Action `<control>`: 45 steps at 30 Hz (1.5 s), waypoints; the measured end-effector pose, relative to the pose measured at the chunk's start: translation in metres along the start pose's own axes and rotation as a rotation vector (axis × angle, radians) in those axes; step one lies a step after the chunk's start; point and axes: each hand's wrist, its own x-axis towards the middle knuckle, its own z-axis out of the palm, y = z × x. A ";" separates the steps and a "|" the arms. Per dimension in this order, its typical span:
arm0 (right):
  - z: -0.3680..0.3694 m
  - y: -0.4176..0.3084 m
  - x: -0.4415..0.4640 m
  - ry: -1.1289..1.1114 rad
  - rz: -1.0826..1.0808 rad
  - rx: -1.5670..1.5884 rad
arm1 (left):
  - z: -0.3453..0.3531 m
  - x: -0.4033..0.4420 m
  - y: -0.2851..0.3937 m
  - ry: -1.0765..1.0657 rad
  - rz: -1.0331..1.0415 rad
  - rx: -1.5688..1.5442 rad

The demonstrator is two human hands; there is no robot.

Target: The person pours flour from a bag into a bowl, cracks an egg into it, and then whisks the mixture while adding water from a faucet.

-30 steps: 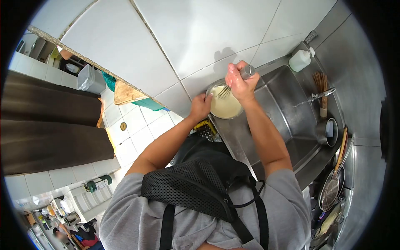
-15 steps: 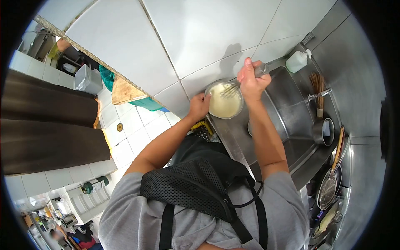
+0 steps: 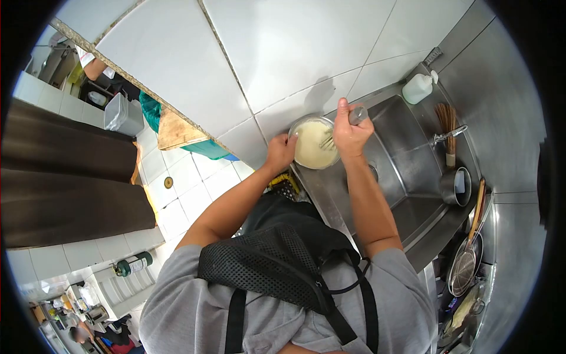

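Observation:
A round bowl stands on the steel counter beside the sink, filled with a pale, creamy batter. My left hand grips the bowl's near-left rim, thumb on the edge. Wrapped round the handle of a wire whisk is my right hand, just right of the bowl. The whisk's wires dip into the right side of the batter, partly hidden by my fingers.
The steel sink lies to the right, with a soap pump bottle, a stick brush and a metal pot along its far side. A strainer hangs lower right. Tiled wall rises ahead.
My right hand has shifted slightly down and left, and the whisk's wires have moved lower and to the right within the batter. My left hand stays on the rim.

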 end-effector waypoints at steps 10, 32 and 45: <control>-0.008 0.002 -0.007 -0.029 0.436 0.679 | 0.001 -0.002 0.004 0.028 -0.045 -0.054; -0.039 0.035 0.026 0.056 0.531 0.599 | 0.000 -0.006 0.004 0.019 -0.028 0.057; -0.015 0.015 0.031 -0.078 0.434 0.499 | -0.002 -0.004 0.013 0.025 0.003 0.006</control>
